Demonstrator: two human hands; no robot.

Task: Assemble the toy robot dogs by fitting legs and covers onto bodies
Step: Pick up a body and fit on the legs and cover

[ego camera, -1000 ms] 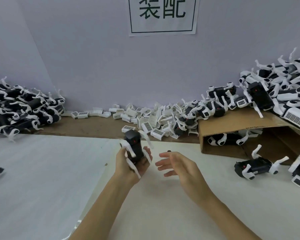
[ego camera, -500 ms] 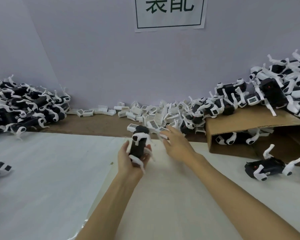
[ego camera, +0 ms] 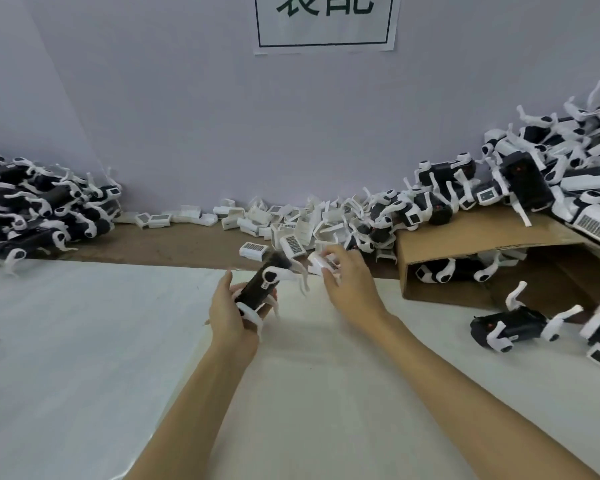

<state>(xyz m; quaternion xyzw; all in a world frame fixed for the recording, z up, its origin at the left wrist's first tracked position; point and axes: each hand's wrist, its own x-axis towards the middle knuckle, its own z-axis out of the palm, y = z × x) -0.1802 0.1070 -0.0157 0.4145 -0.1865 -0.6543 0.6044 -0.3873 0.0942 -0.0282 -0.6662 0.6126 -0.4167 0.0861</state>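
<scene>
My left hand [ego camera: 230,315] grips a black toy dog body [ego camera: 262,285] with white legs, held tilted above the white mat. My right hand [ego camera: 347,284] is just to its right and pinches a white cover [ego camera: 321,262] with a barcode label, lifted a little off the table near the body's upper end. A heap of loose white covers [ego camera: 288,225] lies along the wall behind both hands.
Piles of black-and-white dogs lie at the far left [ego camera: 39,206] and far right [ego camera: 551,174]. An open cardboard box [ego camera: 471,237] stands on the right with dogs on and inside it. One dog [ego camera: 510,325] lies on the mat at right. A paper sign [ego camera: 326,22] hangs on the wall.
My right hand went from beside the body out to the cover heap, then came back toward the body holding a white cover. The left hand tilted the body.
</scene>
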